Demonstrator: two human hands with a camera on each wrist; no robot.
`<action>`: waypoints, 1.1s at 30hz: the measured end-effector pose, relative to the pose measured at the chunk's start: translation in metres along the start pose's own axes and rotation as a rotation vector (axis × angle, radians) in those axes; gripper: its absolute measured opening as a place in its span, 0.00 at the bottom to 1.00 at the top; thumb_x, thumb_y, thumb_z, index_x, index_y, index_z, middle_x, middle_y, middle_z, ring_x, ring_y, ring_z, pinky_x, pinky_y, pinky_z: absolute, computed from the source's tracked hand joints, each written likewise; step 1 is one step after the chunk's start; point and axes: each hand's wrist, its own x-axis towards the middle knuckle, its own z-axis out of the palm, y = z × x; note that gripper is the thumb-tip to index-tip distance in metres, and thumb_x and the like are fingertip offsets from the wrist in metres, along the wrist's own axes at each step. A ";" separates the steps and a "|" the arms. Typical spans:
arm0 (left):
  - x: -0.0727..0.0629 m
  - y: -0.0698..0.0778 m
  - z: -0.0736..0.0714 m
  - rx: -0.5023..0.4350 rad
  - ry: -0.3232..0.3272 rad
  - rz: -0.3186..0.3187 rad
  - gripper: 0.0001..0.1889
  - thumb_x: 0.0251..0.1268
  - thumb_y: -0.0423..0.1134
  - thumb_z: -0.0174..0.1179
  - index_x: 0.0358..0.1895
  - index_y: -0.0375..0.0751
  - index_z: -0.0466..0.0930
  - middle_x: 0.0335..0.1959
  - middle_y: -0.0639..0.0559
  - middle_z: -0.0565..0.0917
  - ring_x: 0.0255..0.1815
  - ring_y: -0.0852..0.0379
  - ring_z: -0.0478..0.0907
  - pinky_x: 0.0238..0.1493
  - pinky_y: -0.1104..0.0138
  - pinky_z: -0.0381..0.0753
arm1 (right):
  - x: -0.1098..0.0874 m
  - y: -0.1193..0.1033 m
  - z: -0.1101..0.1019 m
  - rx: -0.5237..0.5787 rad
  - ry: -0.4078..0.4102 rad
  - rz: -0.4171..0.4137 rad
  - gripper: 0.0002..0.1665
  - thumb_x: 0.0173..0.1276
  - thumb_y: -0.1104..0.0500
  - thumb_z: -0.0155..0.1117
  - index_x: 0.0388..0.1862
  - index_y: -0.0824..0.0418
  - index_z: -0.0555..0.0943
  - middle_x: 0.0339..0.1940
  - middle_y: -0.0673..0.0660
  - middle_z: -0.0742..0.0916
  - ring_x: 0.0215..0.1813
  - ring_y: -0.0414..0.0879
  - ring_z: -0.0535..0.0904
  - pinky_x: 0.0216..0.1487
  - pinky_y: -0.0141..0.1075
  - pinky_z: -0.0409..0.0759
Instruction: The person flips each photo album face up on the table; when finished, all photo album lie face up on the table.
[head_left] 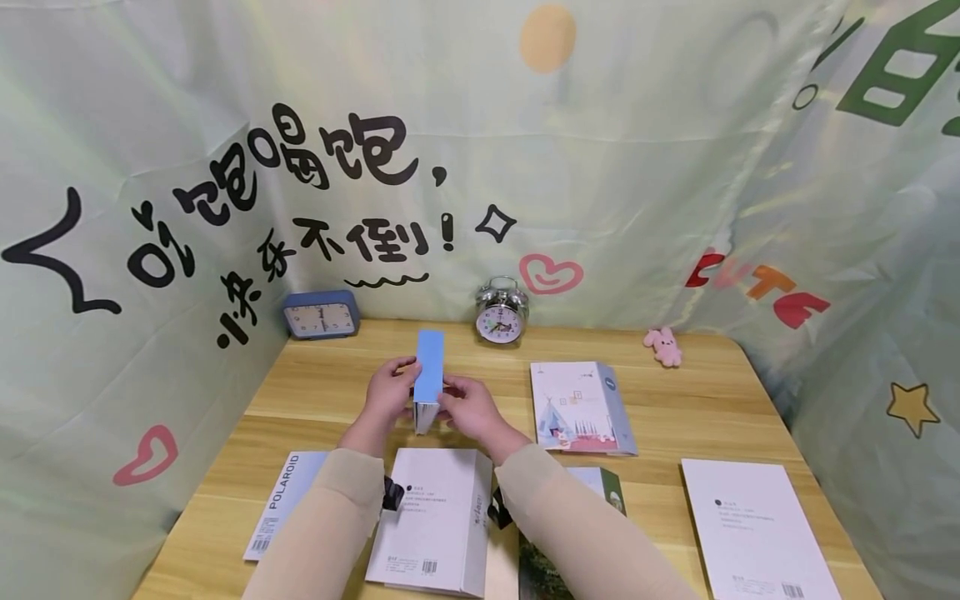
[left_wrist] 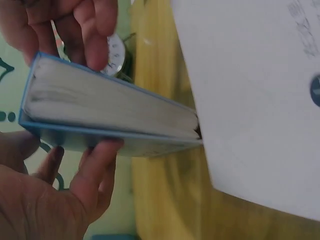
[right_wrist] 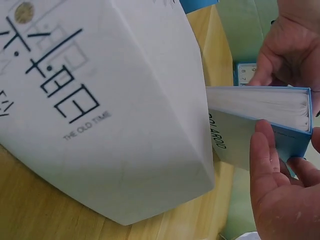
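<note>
Both hands hold a blue photo album (head_left: pixel 429 367) upright on edge above the table, its blue spine toward me. POLAROID is printed on its cover (right_wrist: pixel 235 145), and thick white page edges (left_wrist: pixel 100 100) show between the covers. My left hand (head_left: pixel 390 390) grips it from the left, the fingertips on one cover and the thumb by the spine. On the other side, my right hand (head_left: pixel 472 408) grips the opposite cover, its thumb low on the spine. Just in front of both hands lies a white album (head_left: pixel 427 517), marked THE OLD TIME on one side.
A pale blue POLAROID album (head_left: pixel 281 504) lies left, partly under the left sleeve. Right of centre are a dark green album (head_left: pixel 543 558) and a tent-picture album (head_left: pixel 573 408); another white one (head_left: pixel 757 525) lies far right. Two clocks (head_left: pixel 322 315) and a pink plush rabbit (head_left: pixel 664 347) stand behind.
</note>
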 end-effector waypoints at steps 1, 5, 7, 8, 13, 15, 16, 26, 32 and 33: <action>-0.001 0.002 0.001 0.014 0.013 0.012 0.26 0.85 0.47 0.55 0.78 0.44 0.69 0.72 0.34 0.73 0.68 0.33 0.74 0.55 0.35 0.82 | 0.000 0.000 0.000 0.000 -0.001 -0.006 0.26 0.82 0.64 0.59 0.74 0.72 0.74 0.54 0.65 0.87 0.51 0.69 0.86 0.50 0.56 0.87; -0.004 0.009 0.007 0.050 0.049 0.028 0.28 0.83 0.46 0.58 0.78 0.43 0.68 0.70 0.32 0.75 0.65 0.33 0.77 0.53 0.37 0.84 | -0.001 0.001 0.000 -0.022 0.002 -0.052 0.22 0.81 0.67 0.58 0.69 0.76 0.77 0.57 0.68 0.87 0.50 0.68 0.87 0.51 0.57 0.87; -0.004 0.011 0.009 0.074 0.068 0.032 0.30 0.79 0.45 0.63 0.77 0.40 0.69 0.68 0.32 0.76 0.64 0.33 0.78 0.55 0.40 0.84 | -0.001 0.001 0.000 -0.037 0.008 -0.073 0.21 0.81 0.67 0.58 0.67 0.77 0.78 0.59 0.69 0.87 0.50 0.65 0.88 0.52 0.56 0.87; -0.004 0.012 0.010 0.082 0.074 0.033 0.31 0.76 0.45 0.65 0.77 0.39 0.69 0.68 0.31 0.76 0.64 0.33 0.79 0.57 0.41 0.84 | -0.001 0.001 0.000 -0.045 0.009 -0.083 0.21 0.81 0.67 0.58 0.66 0.77 0.79 0.59 0.69 0.86 0.50 0.64 0.88 0.53 0.56 0.87; -0.003 0.015 0.012 0.148 0.103 0.058 0.38 0.67 0.43 0.73 0.75 0.31 0.67 0.66 0.28 0.76 0.64 0.32 0.78 0.63 0.45 0.81 | -0.003 0.000 0.000 -0.075 0.008 -0.094 0.20 0.81 0.65 0.61 0.64 0.76 0.81 0.60 0.68 0.87 0.51 0.63 0.88 0.53 0.52 0.88; -0.004 0.016 0.013 0.172 0.106 0.056 0.39 0.67 0.43 0.74 0.74 0.28 0.67 0.66 0.27 0.76 0.64 0.32 0.78 0.64 0.45 0.80 | -0.003 0.000 0.000 -0.107 0.009 -0.090 0.19 0.81 0.63 0.62 0.63 0.75 0.83 0.59 0.67 0.88 0.51 0.64 0.88 0.49 0.47 0.89; -0.004 0.016 0.012 0.185 0.107 0.052 0.40 0.67 0.43 0.74 0.74 0.26 0.66 0.67 0.27 0.76 0.64 0.33 0.78 0.64 0.45 0.80 | -0.004 0.000 0.000 -0.123 0.010 -0.086 0.19 0.81 0.62 0.63 0.62 0.74 0.83 0.58 0.66 0.88 0.51 0.64 0.88 0.47 0.44 0.89; -0.004 0.019 0.011 0.217 0.122 0.016 0.37 0.67 0.41 0.72 0.72 0.24 0.68 0.67 0.26 0.75 0.65 0.31 0.77 0.65 0.42 0.80 | 0.000 0.010 -0.001 -0.025 0.016 0.003 0.22 0.84 0.57 0.59 0.59 0.76 0.84 0.55 0.68 0.88 0.50 0.59 0.88 0.51 0.46 0.88; -0.004 0.017 0.010 0.194 0.129 0.031 0.34 0.68 0.39 0.69 0.71 0.22 0.68 0.66 0.25 0.75 0.65 0.29 0.76 0.65 0.41 0.79 | 0.004 0.016 -0.004 -0.146 0.004 -0.007 0.24 0.81 0.59 0.62 0.68 0.72 0.80 0.60 0.68 0.85 0.56 0.56 0.83 0.52 0.45 0.86; -0.003 0.017 0.010 0.184 0.127 0.035 0.34 0.69 0.38 0.68 0.71 0.22 0.68 0.67 0.25 0.75 0.66 0.29 0.76 0.65 0.41 0.79 | 0.004 0.016 -0.005 -0.174 0.008 -0.019 0.25 0.80 0.58 0.63 0.69 0.71 0.79 0.62 0.68 0.85 0.58 0.57 0.82 0.54 0.46 0.86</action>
